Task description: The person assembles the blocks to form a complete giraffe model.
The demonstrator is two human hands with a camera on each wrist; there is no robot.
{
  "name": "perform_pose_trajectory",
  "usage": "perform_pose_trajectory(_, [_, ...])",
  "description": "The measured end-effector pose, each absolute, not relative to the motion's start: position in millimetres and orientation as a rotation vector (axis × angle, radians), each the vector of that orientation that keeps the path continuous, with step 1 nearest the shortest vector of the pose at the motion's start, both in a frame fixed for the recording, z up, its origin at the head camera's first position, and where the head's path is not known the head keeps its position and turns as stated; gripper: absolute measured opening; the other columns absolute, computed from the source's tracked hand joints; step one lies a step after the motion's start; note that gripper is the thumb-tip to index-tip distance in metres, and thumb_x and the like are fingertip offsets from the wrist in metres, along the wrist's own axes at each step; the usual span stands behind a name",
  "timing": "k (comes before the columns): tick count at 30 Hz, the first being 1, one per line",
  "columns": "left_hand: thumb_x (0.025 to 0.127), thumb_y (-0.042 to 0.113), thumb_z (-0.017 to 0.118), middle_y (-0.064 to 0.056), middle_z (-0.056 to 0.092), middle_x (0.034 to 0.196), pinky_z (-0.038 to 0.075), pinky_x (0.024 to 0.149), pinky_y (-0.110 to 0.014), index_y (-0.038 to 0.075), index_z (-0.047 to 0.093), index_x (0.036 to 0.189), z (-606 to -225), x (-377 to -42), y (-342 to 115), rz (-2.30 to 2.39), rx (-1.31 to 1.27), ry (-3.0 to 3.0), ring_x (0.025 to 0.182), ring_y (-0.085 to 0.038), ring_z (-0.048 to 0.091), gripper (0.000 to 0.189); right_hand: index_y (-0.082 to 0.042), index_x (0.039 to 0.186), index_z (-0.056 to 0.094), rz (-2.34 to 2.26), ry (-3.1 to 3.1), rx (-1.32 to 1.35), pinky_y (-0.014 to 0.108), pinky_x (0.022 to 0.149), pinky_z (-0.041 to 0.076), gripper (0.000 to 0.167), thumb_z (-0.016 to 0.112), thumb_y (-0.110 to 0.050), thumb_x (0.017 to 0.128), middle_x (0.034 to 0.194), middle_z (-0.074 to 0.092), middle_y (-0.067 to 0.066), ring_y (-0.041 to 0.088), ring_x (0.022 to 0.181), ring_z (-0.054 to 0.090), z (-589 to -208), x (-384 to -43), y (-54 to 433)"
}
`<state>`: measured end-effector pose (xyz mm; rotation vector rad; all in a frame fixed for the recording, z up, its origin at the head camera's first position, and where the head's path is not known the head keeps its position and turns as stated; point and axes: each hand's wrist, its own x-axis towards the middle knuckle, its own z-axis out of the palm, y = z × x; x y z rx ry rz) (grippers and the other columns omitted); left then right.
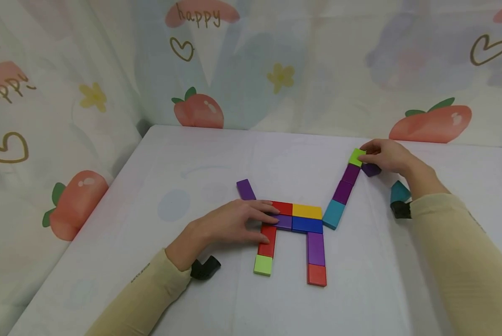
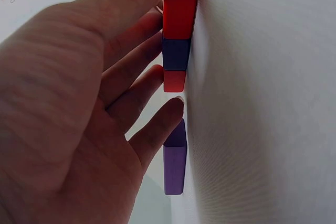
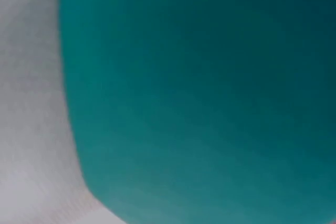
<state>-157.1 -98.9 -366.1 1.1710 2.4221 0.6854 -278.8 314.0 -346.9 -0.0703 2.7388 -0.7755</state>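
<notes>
Head view: right hand (image 1: 386, 156) pinching, left hand (image 1: 236, 221) spread.
The right's fingers hold the lime block (image 1: 355, 157), at one o'clock from the long teal block (image 1: 334, 214); the left's, wide, touch the red block (image 1: 268, 248), at eight o'clock from the yellow block (image 1: 307, 211).

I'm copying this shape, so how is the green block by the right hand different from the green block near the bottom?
The upper green block has the right hand at it; the lower green block has no hand on it. The upper green block lies farther from the person, the lower green block nearer. The upper green block meets a purple block, the lower green block a red block. Both are light green and end a row.
</notes>
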Motion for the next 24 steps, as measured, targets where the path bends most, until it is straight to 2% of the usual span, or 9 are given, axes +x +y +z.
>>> perform_pose_trajectory(24, [0.093, 0.030, 0.075, 0.005, 0.051, 0.149, 0.038, 0.110, -0.031, 0.017, 0.063, 0.141, -366.2, -157.8, -98.4, 0.683, 1.186, 2.420, 0.145, -0.013, 0.033, 0.051, 0.007, 0.145, 0.040, -0.783, 2.726, -0.074, 0.063, 0.099, 0.039, 0.060, 0.057, -0.034, 0.104, 0.132, 0.043, 0.032, 0.047, 0.116, 0.041, -348.2, -276.3, 316.0])
